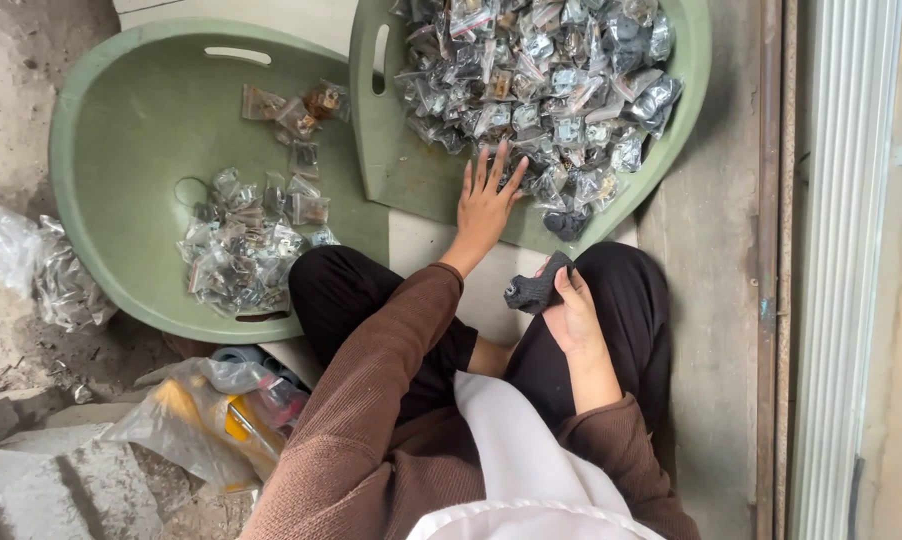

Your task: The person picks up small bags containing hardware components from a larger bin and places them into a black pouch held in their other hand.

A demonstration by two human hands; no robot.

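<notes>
Reaching with spread fingers, the left hand (486,205) touches clear small-parts packets (541,75); the right hand (571,315) grips a dark grey sock-like cloth (533,290).

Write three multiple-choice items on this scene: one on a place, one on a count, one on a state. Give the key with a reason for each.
1. Where does the left hand rest?
A. On the packets in the right tub
B. On the clear bag on the floor
C. On the person's knee

2. How many green tubs are there?
A. One
B. Two
C. Three

3. What is the right hand doing?
A. Lying open and empty
B. Holding a dark grey piece
C. Gripping a tub's rim

Key: 1 A, spread fingers touch the heap of small packets. 2 B, a left tub and a right tub overlap. 3 B, the thumb pins the dark piece over the lap.
</notes>
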